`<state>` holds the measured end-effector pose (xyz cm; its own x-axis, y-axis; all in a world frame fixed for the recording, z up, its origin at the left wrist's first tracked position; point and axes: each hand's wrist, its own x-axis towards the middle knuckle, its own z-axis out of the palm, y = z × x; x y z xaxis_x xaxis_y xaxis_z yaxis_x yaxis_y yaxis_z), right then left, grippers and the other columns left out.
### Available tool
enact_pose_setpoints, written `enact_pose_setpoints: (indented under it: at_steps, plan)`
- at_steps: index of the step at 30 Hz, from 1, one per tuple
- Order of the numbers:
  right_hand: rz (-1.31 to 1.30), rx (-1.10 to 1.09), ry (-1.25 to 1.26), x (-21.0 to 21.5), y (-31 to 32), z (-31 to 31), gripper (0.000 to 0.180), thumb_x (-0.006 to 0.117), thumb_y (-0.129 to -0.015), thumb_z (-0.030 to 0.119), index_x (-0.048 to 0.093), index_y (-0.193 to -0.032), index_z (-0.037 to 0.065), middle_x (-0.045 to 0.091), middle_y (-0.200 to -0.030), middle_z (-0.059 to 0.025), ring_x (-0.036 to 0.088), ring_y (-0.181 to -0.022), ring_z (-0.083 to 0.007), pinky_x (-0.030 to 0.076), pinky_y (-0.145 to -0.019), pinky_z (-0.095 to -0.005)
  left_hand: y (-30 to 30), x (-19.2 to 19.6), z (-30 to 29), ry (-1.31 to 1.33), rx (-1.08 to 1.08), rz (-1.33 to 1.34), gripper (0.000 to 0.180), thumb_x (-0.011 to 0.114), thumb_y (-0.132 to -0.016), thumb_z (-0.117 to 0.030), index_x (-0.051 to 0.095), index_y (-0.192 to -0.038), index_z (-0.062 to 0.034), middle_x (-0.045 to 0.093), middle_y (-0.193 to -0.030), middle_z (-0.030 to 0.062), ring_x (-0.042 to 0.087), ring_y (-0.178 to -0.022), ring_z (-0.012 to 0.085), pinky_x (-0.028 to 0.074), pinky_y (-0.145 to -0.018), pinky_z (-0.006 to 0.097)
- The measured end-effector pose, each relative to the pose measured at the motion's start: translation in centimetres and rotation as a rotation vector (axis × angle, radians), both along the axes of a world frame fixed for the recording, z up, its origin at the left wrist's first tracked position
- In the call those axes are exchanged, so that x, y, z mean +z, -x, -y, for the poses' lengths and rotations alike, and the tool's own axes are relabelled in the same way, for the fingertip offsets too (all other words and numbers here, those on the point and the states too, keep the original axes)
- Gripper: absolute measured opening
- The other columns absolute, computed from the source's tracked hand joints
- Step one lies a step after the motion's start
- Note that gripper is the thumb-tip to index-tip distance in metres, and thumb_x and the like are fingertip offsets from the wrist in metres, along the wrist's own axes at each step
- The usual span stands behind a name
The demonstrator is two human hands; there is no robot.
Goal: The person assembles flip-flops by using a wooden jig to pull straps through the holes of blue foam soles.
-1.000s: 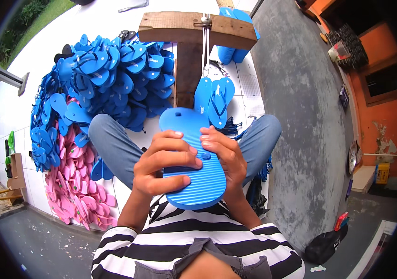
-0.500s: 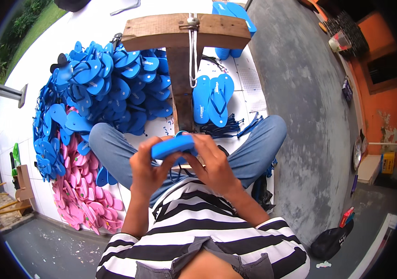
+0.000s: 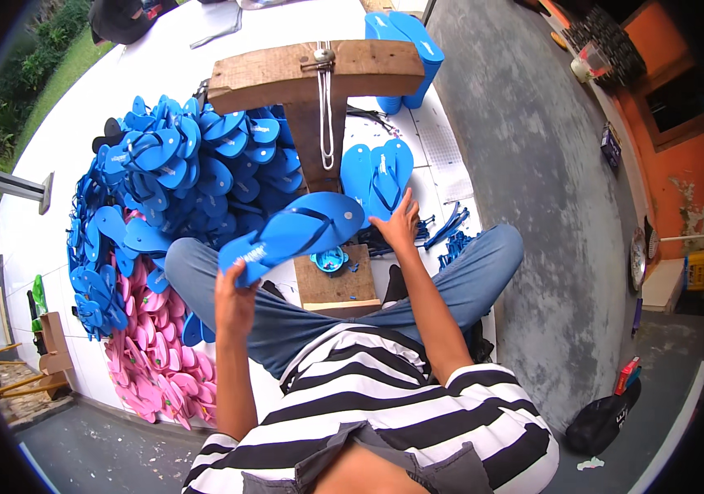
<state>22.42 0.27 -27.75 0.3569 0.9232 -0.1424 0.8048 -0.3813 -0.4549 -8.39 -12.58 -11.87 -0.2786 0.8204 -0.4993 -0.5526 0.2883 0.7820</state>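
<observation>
My left hand (image 3: 235,300) grips one end of a blue flip-flop (image 3: 298,235) with a dark blue strap, held tilted in front of the wooden post. My right hand (image 3: 399,222) reaches forward with its fingers apart, at the near end of a strapped blue flip-flop (image 3: 389,173) lying on the white tiles. Beside that one lies a blue sole (image 3: 356,174). Whether my fingertips touch it I cannot tell. Between my legs, a small blue bowl (image 3: 329,260) with blue bits inside rests on the stand's wooden base (image 3: 335,290).
A T-shaped wooden stand (image 3: 269,74) rises ahead, a looped wire (image 3: 327,123) hanging from its crossbar. To the left spread heaps of blue flip-flops (image 3: 203,177) and pink flip-flops (image 3: 154,346). Loose blue straps (image 3: 455,239) lie by my right knee; stacked blue soles (image 3: 408,51) stand farther off.
Both hands held a blue flip-flop close together before. The right hand has let go and moved forward right; the left has swung the flip-flop left, uncovering the bowl.
</observation>
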Motion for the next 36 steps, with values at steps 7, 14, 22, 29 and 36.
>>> enact_pose_setpoints:
  at_steps: [7,14,22,29,36]
  plan:
    - [-0.037,0.014,0.039,-2.4,-0.1,-0.3,0.115,0.086,-0.066,0.040,0.019,-0.147,-0.006,0.041,-0.136,-0.0266,0.046,-0.122,-0.0429,0.043,-0.101,-0.0470,-4.6,-1.8,3.2,0.132,-0.255,0.285,0.049,0.066,-0.083,-0.003,0.045,-0.127,-0.0019,0.059,-0.117,0.0119,0.062,-0.105,0.0206,0.053,-0.094,0.042]
    - [-0.636,0.011,-0.216,7.3,-1.0,5.7,0.102,0.086,-0.067,0.033,0.031,-0.142,-0.007,0.044,-0.127,-0.0239,0.047,-0.121,-0.0382,0.040,-0.103,-0.0434,-6.0,-2.6,2.7,0.013,-0.205,0.350,0.065,0.065,-0.078,0.005,0.035,-0.134,-0.0075,0.055,-0.123,0.0143,0.061,-0.110,0.0240,0.053,-0.096,0.038]
    - [-0.334,0.553,-0.257,19.0,-0.5,18.1,0.100,0.082,-0.066,0.018,0.027,-0.146,-0.002,0.036,-0.134,-0.0235,0.044,-0.124,-0.0405,0.042,-0.102,-0.0467,-8.0,-2.5,3.3,-0.083,-0.132,0.257,0.082,0.065,-0.080,0.006,0.023,-0.149,-0.0092,0.048,-0.134,0.0124,0.054,-0.120,0.0229,0.050,-0.099,0.035]
    - [-0.496,0.630,-0.036,21.3,0.1,18.6,0.100,0.083,-0.067,0.019,0.025,-0.147,0.002,0.035,-0.135,-0.0233,0.046,-0.123,-0.0412,0.045,-0.100,-0.0461,-8.3,-2.6,4.2,-0.173,-0.138,0.249,0.082,0.065,-0.083,0.005,0.021,-0.151,-0.0083,0.049,-0.135,0.0106,0.054,-0.122,0.0209,0.046,-0.103,0.037]
    - [-0.743,0.515,-0.269,15.8,5.4,13.7,0.104,0.086,-0.066,0.021,0.025,-0.148,0.003,0.034,-0.137,-0.0218,0.040,-0.129,-0.0377,0.039,-0.106,-0.0446,-10.2,-2.8,5.0,-0.215,-0.220,0.328,0.084,0.069,-0.088,-0.005,0.014,-0.153,-0.0056,0.041,-0.144,0.0109,0.046,-0.130,0.0210,0.039,-0.109,0.037]
